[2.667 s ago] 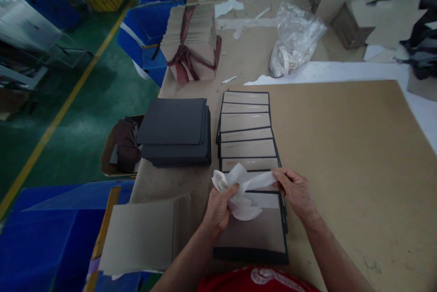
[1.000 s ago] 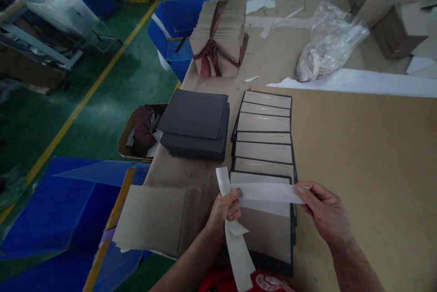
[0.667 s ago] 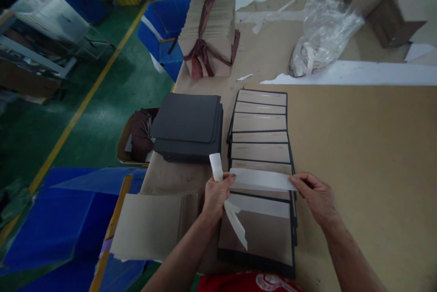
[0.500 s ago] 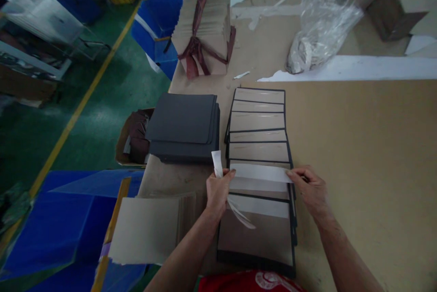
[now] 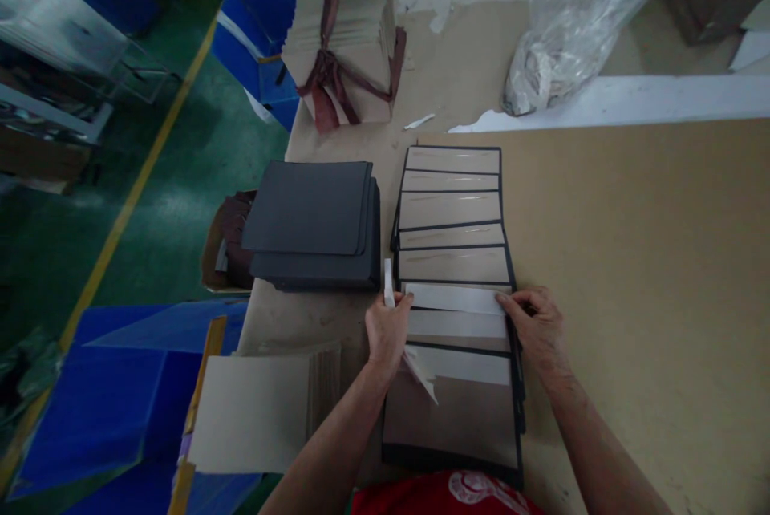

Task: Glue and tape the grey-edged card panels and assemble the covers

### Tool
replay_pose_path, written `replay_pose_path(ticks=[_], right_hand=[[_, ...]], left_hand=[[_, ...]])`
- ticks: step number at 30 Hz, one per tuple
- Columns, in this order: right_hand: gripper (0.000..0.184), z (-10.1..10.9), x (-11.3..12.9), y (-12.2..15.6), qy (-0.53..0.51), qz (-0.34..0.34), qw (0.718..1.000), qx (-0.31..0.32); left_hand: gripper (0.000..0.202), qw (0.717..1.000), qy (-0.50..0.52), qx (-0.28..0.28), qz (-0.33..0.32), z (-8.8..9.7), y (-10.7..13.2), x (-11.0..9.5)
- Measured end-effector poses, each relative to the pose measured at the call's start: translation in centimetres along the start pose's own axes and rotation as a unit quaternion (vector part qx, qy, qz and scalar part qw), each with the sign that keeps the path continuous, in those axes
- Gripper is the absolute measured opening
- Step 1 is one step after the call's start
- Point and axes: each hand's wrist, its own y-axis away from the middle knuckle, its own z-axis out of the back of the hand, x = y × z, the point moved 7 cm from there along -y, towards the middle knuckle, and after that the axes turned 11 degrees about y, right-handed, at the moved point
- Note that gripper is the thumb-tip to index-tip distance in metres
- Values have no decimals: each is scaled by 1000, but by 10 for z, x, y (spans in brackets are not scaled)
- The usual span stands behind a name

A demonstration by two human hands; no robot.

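A white strip [image 5: 454, 298] stretches level between my two hands, over one of the overlapping black-edged panels [image 5: 450, 265]. My right hand [image 5: 535, 328] pinches its right end between thumb and finger. At its left end, the fingers of my left hand [image 5: 386, 332] are closed on it. That same hand also holds several loose white strips [image 5: 423, 377], whose ends stick out above and below it. Just beneath the stretched strip, another white strip [image 5: 457, 325] lies flat. The nearest panel [image 5: 451, 419] has a white strip along its upper part.
Left of the panels is a stack of dark boards [image 5: 310, 210]. Nearer me stand grey-beige boards [image 5: 249, 411]. A ribbon-tied bundle [image 5: 346, 42] and a clear plastic bag [image 5: 559, 34] lie farther back. Blue bins [image 5: 90, 387] and a brown-filled box [image 5: 232, 242] flank the table's left edge.
The stretched strip has shifted up the panel, so a narrow gap shows above the strip beneath. My right hand has moved slightly left. The camera view has shifted a little.
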Motion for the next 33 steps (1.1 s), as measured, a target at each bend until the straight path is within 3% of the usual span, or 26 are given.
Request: replay_pose_path(ticks=[33], right_hand=[[35,-3,5,-11,52,-45,998,-4]], left_hand=[[16,997,-70,7,-12,-4,-7,-5]])
